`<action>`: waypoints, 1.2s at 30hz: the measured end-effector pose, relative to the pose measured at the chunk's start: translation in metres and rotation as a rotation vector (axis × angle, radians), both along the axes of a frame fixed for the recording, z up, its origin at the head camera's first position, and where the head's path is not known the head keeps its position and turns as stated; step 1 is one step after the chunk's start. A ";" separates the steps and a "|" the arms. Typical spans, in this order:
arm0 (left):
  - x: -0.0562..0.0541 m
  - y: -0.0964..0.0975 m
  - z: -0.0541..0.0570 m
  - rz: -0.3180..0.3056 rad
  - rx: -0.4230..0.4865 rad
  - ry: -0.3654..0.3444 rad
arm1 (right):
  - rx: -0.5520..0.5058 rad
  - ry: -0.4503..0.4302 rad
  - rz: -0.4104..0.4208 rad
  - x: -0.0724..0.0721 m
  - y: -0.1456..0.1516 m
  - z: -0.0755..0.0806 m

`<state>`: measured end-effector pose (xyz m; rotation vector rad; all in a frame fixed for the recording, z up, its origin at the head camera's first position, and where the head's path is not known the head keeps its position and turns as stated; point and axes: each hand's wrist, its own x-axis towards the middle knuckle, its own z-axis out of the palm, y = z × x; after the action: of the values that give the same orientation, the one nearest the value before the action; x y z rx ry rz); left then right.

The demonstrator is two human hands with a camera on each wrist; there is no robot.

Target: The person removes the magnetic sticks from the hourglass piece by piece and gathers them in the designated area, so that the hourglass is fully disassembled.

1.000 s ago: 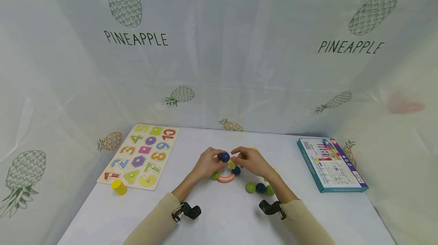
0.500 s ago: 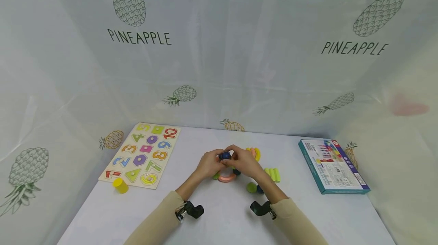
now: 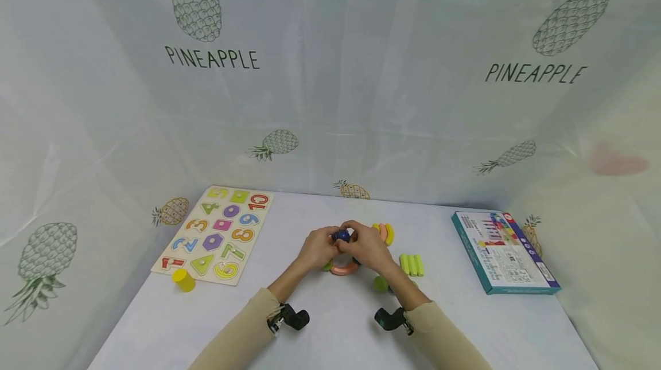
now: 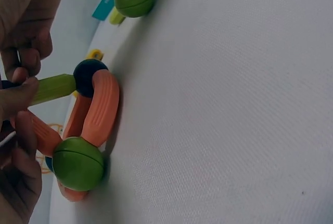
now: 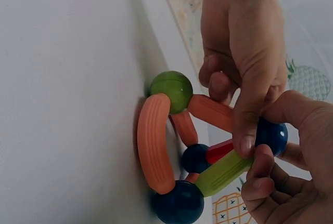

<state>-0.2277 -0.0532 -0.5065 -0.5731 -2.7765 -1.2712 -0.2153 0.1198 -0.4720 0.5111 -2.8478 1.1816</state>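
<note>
Both hands meet around a small frame of balls and bars, with its top blue ball point(image 5: 274, 134) between their fingers. My left hand point(image 3: 316, 248) holds that ball from the left, beside an orange bar point(image 5: 210, 112) that runs down to a green ball point(image 4: 78, 164). From the right, my right hand point(image 3: 368, 245) pinches near the joint of the ball and a yellow-green bar point(image 5: 223, 174). That bar leads down to a lower blue ball point(image 5: 179, 203). A curved orange bar point(image 5: 154, 143) links the lower blue and green balls at table level. Behind, a red bar point(image 5: 219, 151) shows.
A number puzzle board point(image 3: 212, 238) lies on the left, with a yellow cylinder point(image 3: 183, 280) at its near edge. To the right are several yellow-green bars point(image 3: 411, 265), curved pieces point(image 3: 384, 233), a green ball point(image 3: 380, 284) partly behind the right forearm, and a flat box point(image 3: 506, 252).
My right hand has moved left and closed in on the top blue ball, meeting the left hand. Over the last half second both hands stay nearly in place.
</note>
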 end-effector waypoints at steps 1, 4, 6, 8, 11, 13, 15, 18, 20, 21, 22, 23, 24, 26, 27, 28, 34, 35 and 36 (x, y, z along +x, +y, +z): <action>0.000 0.000 0.000 0.012 -0.012 0.007 | -0.001 0.004 -0.002 0.000 0.000 0.000; 0.002 0.001 0.001 0.034 -0.044 0.032 | -0.005 0.009 -0.002 0.001 0.001 0.001; 0.001 0.002 0.000 0.028 -0.045 0.024 | -0.005 0.004 0.000 0.000 0.001 0.001; 0.001 0.001 -0.001 0.017 -0.034 0.017 | -0.002 0.000 0.001 0.001 0.002 0.001; 0.001 0.001 -0.002 0.006 0.009 -0.021 | 0.000 0.003 0.003 0.002 0.002 0.002; 0.002 0.001 -0.001 0.001 0.050 -0.056 | -0.003 0.004 0.004 0.002 0.003 0.002; 0.002 0.001 0.001 -0.002 0.075 -0.091 | -0.009 -0.004 0.006 0.002 0.003 0.002; 0.002 0.001 0.003 0.002 0.092 -0.132 | -0.016 -0.023 0.004 0.003 0.004 0.001; 0.002 0.002 0.004 0.009 0.102 -0.157 | -0.021 -0.041 -0.003 0.003 0.004 0.001; 0.002 0.002 0.004 0.011 0.110 -0.170 | -0.025 -0.048 -0.004 0.003 0.005 0.000; 0.002 0.002 0.004 0.012 0.133 -0.192 | -0.031 -0.053 -0.005 0.003 0.005 0.000; 0.003 0.003 0.004 0.013 0.159 -0.215 | -0.036 -0.058 -0.005 0.003 0.005 0.000; 0.003 0.003 0.003 0.012 0.181 -0.236 | -0.041 -0.063 -0.005 0.003 0.005 0.001; 0.003 0.003 0.003 0.012 0.224 -0.271 | -0.052 -0.072 0.000 0.003 0.006 0.001; 0.004 0.003 0.002 0.010 0.245 -0.285 | -0.058 -0.072 0.005 0.003 0.006 0.001; 0.004 0.003 0.001 0.008 0.267 -0.295 | -0.065 -0.074 0.009 0.003 0.006 0.001; 0.003 0.002 0.000 0.000 0.324 -0.336 | -0.102 -0.079 0.038 0.001 0.009 -0.001; 0.003 0.002 0.000 0.001 0.332 -0.348 | -0.107 -0.084 0.040 0.000 0.009 -0.001; 0.003 0.003 0.001 0.003 0.337 -0.358 | -0.112 -0.091 0.040 0.000 0.009 -0.001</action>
<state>-0.2251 -0.0506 -0.5059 -0.3454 -2.7118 -1.9571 -0.2152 0.1289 -0.4734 0.5248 -2.8369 1.3965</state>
